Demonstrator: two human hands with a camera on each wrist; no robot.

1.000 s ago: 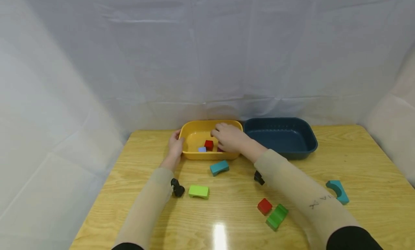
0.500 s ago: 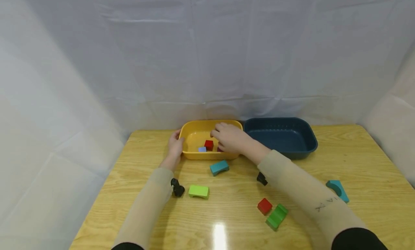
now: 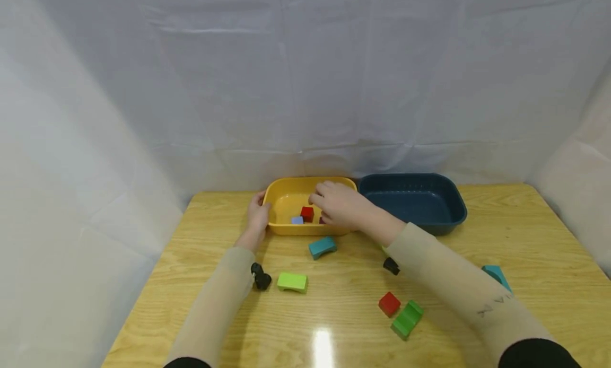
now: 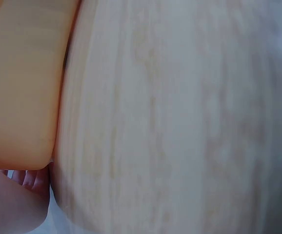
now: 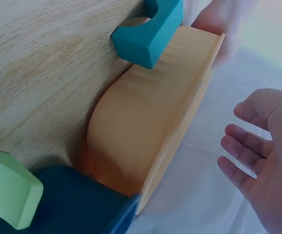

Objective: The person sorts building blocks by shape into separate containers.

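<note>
My left hand [image 3: 258,215] grips the left end of a yellow tray [image 3: 286,186], thumb on its rim. In the left wrist view my left hand [image 4: 21,195] shows under the corner of the yellow tray [image 4: 19,87]. My right hand [image 3: 334,201] hovers over the tray's right half. In the right wrist view my right hand [image 5: 236,136] has its fingers spread and relaxed, holding nothing. Inside the tray lie a red cube [image 3: 307,213], a pale blue block [image 3: 298,220] and a dark red piece [image 3: 322,220], mostly hidden under my right hand.
A dark blue tray [image 3: 412,201] touches the yellow one on the right. On the wooden table [image 3: 343,325] lie a teal arch block [image 3: 322,246], a light green block [image 3: 293,281], a red cube [image 3: 389,303], a green block [image 3: 408,319] and a teal arch [image 3: 496,275] half behind my right sleeve.
My right forearm has swung to the right and now covers part of the teal arch. Both hands have stayed at the yellow tray.
</note>
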